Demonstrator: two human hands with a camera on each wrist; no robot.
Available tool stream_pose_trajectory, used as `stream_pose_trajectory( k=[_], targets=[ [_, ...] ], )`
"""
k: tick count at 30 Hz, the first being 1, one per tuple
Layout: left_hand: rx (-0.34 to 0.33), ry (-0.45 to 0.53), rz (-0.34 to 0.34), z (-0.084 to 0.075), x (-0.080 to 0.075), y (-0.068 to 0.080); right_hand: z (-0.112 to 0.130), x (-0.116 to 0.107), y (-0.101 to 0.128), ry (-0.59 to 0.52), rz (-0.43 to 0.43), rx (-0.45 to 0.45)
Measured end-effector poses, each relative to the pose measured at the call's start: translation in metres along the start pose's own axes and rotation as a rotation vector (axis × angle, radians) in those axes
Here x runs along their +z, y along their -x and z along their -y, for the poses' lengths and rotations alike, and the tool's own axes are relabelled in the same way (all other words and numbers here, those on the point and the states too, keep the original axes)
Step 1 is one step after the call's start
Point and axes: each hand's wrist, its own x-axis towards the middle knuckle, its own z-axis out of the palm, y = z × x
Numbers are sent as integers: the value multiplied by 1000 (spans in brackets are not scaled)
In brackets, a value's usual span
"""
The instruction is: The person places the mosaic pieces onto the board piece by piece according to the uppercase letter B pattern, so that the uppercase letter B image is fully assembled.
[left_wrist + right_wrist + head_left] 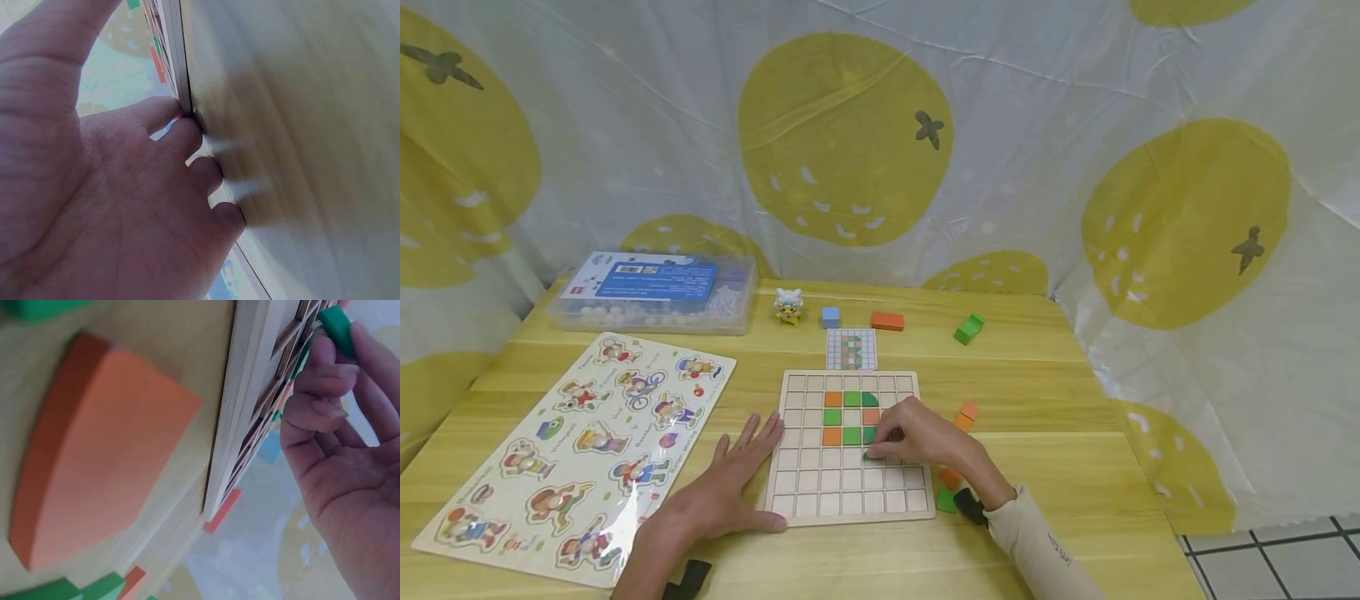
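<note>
A wooden grid board [807, 482] lies in the middle of the table, with several orange and green pieces in its cells. My left hand [718, 492] lies spread on the table, its fingertips and thumb at the board's left edge. Over the board's right half, my right hand [917, 433] pinches a small dark green block [338, 329] between thumb and fingers. In the head view that block is mostly hidden by the fingers. Just beyond the board is a pattern card [852, 349] printed with a coloured grid.
Loose orange blocks [967, 414] and a green block [946, 501] lie right of the board. Farther back are a figurine [788, 307], a blue block [831, 317], a red block [887, 321] and a curved green block [969, 329]. A picture puzzle board [568, 454] and a plastic box [655, 292] occupy the left.
</note>
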Motion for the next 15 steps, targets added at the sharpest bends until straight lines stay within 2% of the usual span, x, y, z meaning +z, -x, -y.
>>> stream_pose_trajectory(
  k=[10, 15],
  targets=[
    [14, -6, -8, 1, 0, 0, 3, 1, 1, -16, -27, 82],
    [21, -5, -9, 2, 0, 0, 2, 0, 2, -2, -11, 92]
  ],
)
